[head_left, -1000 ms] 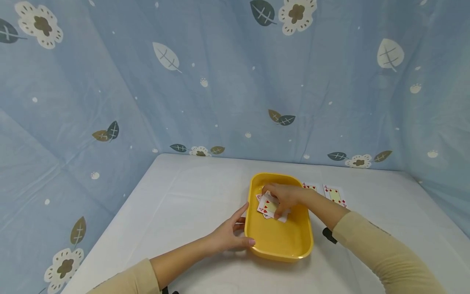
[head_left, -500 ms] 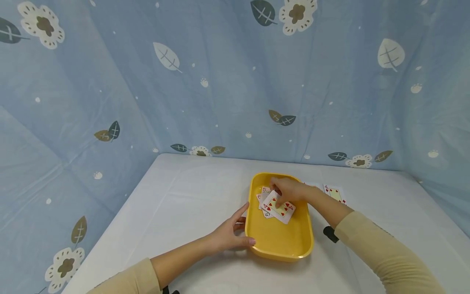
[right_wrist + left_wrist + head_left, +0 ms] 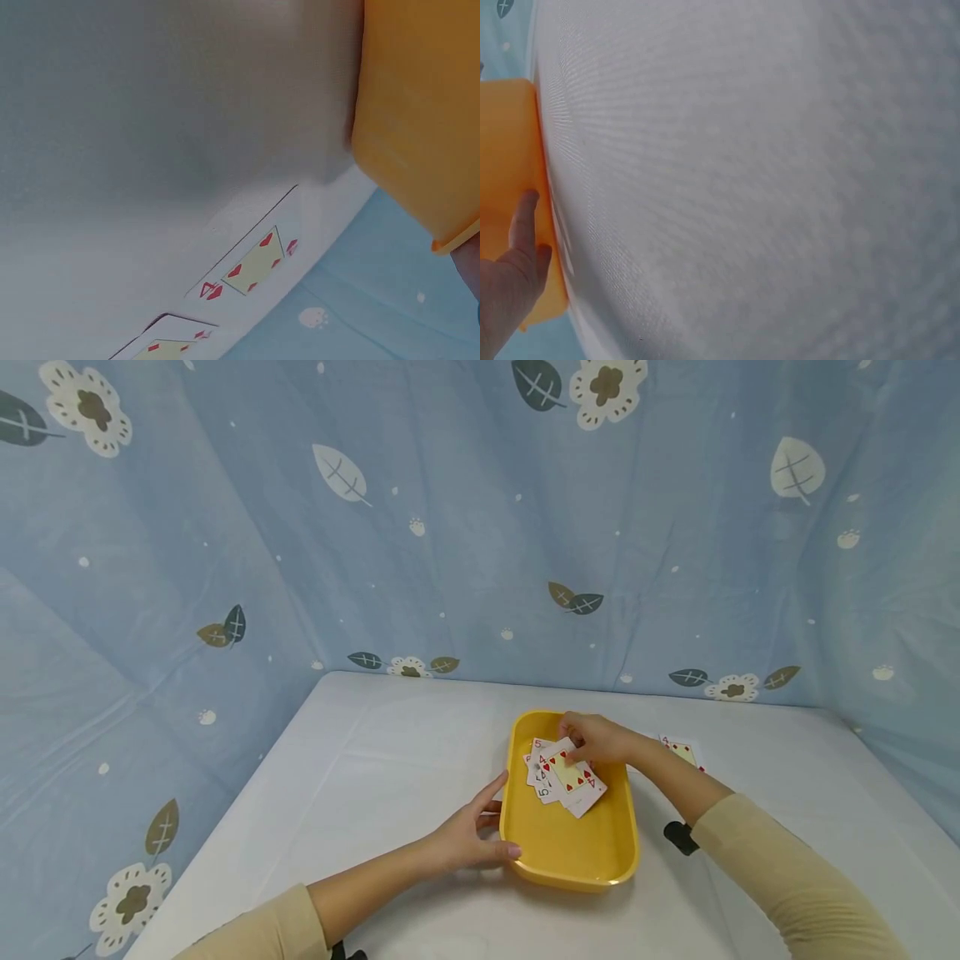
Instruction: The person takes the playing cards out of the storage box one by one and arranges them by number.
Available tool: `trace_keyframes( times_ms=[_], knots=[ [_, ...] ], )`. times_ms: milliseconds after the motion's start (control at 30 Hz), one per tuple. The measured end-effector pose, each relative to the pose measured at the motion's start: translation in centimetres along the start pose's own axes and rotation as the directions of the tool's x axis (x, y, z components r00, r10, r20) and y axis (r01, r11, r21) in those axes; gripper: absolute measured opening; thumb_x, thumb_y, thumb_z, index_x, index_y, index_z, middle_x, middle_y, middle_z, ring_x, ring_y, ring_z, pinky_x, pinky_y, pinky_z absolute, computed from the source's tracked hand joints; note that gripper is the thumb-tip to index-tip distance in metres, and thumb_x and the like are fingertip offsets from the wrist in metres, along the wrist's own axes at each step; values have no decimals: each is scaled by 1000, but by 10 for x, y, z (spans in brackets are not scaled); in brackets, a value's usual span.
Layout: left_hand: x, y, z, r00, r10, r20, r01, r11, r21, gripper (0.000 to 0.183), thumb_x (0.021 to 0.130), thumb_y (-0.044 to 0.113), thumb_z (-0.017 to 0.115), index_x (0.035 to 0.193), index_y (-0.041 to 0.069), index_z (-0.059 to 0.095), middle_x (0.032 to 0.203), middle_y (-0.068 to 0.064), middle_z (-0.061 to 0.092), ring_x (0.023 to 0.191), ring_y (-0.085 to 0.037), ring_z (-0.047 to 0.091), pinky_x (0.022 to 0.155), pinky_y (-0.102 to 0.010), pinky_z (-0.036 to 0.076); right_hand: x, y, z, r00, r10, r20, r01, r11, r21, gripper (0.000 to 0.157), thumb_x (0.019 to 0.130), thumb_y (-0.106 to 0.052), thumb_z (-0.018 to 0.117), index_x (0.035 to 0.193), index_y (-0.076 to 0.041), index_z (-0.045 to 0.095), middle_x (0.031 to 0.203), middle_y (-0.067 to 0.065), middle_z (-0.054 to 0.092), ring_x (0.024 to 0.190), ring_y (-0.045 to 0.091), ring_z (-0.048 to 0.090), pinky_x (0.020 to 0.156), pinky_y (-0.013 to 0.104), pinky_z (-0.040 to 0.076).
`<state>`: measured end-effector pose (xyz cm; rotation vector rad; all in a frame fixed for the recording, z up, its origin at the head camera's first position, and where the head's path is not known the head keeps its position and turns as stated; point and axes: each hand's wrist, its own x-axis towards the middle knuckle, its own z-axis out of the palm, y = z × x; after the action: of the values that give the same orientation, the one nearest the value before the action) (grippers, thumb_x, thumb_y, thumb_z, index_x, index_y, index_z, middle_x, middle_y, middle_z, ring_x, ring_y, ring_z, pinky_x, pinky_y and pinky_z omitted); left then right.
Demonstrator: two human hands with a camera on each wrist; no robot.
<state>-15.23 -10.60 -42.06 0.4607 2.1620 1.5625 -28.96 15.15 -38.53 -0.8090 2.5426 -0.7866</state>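
Observation:
A yellow plastic tray stands on the white table, with several overlapping playing cards face up inside. My right hand reaches over the tray's far right side and pinches a four of hearts card by its upper edge, thumb on its face. The fingers behind the card are mostly hidden. My left hand rests against the tray's left side, fingers spread, index fingertip and thumb at the rim. In the left wrist view, its fingers lie extended along the outer wall.
Right of the tray, a four of diamonds card lies on the table, partly behind the right forearm. The right wrist view shows another four of hearts card outside the tray. A blue patterned cloth hangs behind the table.
My right hand has shifted right and slightly back, and the four of hearts in it has turned and moved right, uncovering more of the cards below. The left hand stays put.

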Motion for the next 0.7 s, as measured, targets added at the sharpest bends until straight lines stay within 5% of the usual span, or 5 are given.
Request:
trace_keyframes(
  times_ms=[167,333,700],
  knots=[
    [0,-1,1,1000,-3,-4,3,1000,8,95,75,32,74,146,33,10,131,-13,42,121,-30,45,97,-41,41,-4,3,0,998,-28,-60,26,999,-23,34,78,-14,71,102,-10,47,89,4,52,65,14,48,55,23,48],
    [1,0,1,1000,-2,-4,2,1000,15,94,76,31,73,146,32,10,131,-13,42,122,-30,45,98,-42,41,-6,7,-1,991,-78,-109,76,997,-26,32,79,-15,70,101,-10,47,81,3,52,71,14,48,61,20,45],
    [1,-3,2,1000,16,-8,-16,1000,6,95,75,33,73,146,28,11,130,-14,42,120,-30,46,98,-41,41,-11,0,-3,986,-123,-112,145,965,219,34,82,-12,66,106,-5,43,83,10,55,65,26,57,54,37,54]
  ],
)
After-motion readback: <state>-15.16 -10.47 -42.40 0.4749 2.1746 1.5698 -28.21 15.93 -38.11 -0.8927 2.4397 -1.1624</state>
